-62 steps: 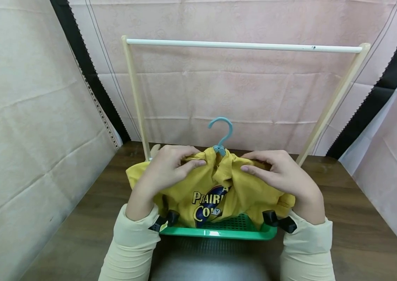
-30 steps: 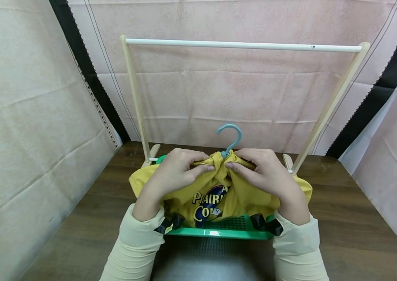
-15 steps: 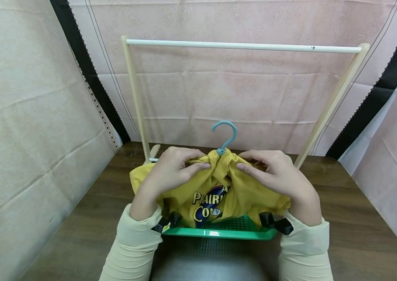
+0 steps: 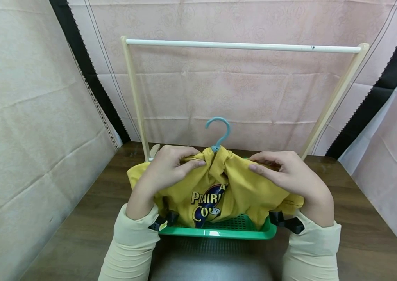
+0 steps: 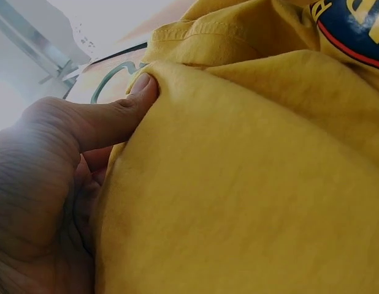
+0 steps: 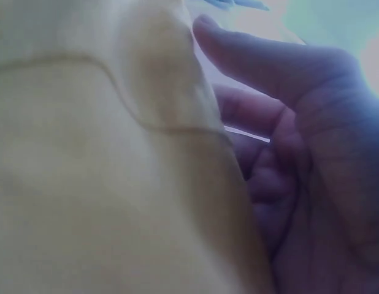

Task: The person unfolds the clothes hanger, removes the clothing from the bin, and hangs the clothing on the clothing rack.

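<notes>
- Yellow shirt (image 4: pixel 245 191): it is in the lower middle of the head frame, with folds down its centre and a dark blue print (image 4: pixel 207 205) with letters on the front.
- At the bottom left and bottom right of the frame come two cream sleeves (image 4: pixel 129 249), with black straps (image 4: pixel 288 223) near the cuffs.
- Between the straps is a green basket (image 4: pixel 216 233); its front rim shows under the shirt.
- The left hand (image 4: pixel 167 168), left of centre, pinches the shirt at its upper edge, thumb in front and fingers behind.
- The right hand (image 4: pixel 291 173), right of centre, has its fingers bent behind the upper edge and its thumb tip at the cloth; whether it pinches, I cannot tell.
- Between both hands, a blue hanger hook (image 4: pixel 228 129) rises from the shirt's top.
- Around lies the brown table (image 4: pixel 356 218).
- Farther, a rack with a white bar (image 4: pixel 244 46) crosses the upper frame, between pale posts (image 4: pixel 136 97).
- Behind hangs a pinkish backdrop (image 4: pixel 240 93).
</notes>
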Motion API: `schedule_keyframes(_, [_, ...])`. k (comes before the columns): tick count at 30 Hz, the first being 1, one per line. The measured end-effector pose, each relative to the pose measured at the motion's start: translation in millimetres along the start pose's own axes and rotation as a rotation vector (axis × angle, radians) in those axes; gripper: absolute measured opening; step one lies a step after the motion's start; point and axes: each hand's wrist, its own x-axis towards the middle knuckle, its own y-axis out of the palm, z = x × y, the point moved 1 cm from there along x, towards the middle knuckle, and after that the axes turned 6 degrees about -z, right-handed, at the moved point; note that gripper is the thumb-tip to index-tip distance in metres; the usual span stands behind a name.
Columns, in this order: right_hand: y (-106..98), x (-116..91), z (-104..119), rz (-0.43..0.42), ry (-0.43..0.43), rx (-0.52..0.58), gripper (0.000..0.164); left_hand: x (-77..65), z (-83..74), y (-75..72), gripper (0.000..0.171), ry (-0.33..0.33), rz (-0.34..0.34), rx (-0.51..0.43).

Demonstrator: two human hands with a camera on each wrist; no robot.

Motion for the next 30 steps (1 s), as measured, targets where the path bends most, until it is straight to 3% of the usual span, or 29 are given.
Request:
schedule_keyframes(11, [-3.6, -2.1, -3.9, 0.05, 0.077, 0.036, 0.01, -1.6, 1.5, -4.1, 0.007, -0.009, -0.013, 0.013])
schedule_keyframes(30, [-2.4, -2.0, -7.7, 0.053, 0.03, 0.022, 0.011, -1.7, 2.1, -3.7, 0.009, -0.037, 0.018, 0.02])
